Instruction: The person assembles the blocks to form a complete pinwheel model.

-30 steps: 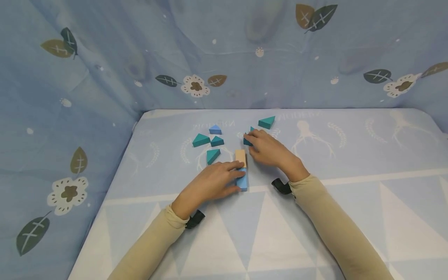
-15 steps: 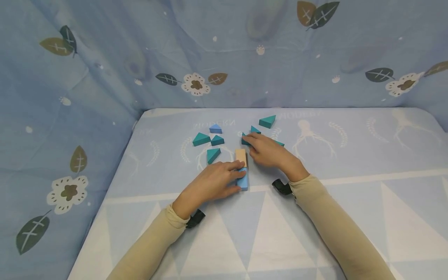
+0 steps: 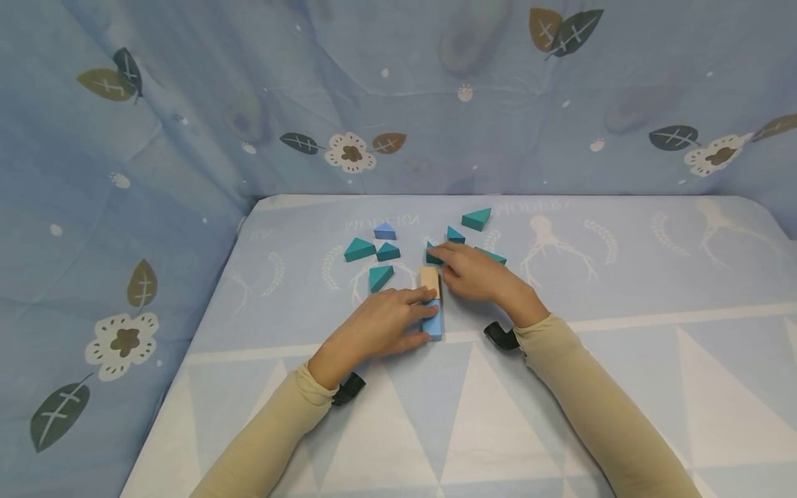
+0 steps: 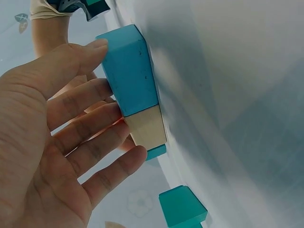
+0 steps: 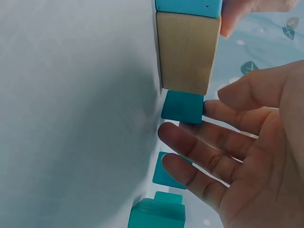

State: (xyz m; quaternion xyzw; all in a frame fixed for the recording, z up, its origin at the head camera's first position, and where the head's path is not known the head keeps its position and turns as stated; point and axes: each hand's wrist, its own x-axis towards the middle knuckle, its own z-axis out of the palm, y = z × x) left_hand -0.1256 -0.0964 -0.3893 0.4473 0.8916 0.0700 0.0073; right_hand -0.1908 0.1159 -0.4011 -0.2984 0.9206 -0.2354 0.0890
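Observation:
A blue rectangular block [image 3: 432, 324] and a natural-wood block [image 3: 429, 278] lie end to end on the cloth-covered table. My left hand [image 3: 380, 319] rests against them, its thumb by the near end of the blue block and its fingers extended along their side. A small teal triangular block [image 5: 182, 106] lies just beyond the wood block; in the head view it shows at my right fingertips. My right hand [image 3: 479, 275] touches it with extended fingers, the others loosely bent beside it. From the palm side, the left wrist view shows my left hand [image 4: 71, 118] without a curled grip.
Left of the row lie teal triangular blocks [image 3: 381, 277] and a blue triangular block [image 3: 385, 231]. More teal pieces, including a far triangle [image 3: 477, 218] and a smaller triangle [image 3: 456, 235], lie behind my right hand. A patterned blue curtain [image 3: 398, 97] hangs behind the table.
My right hand has shifted slightly left and nearer, sliding the small teal triangular block toward the far end of the wood block. Another teal piece behind that hand is now uncovered. The left hand stays put.

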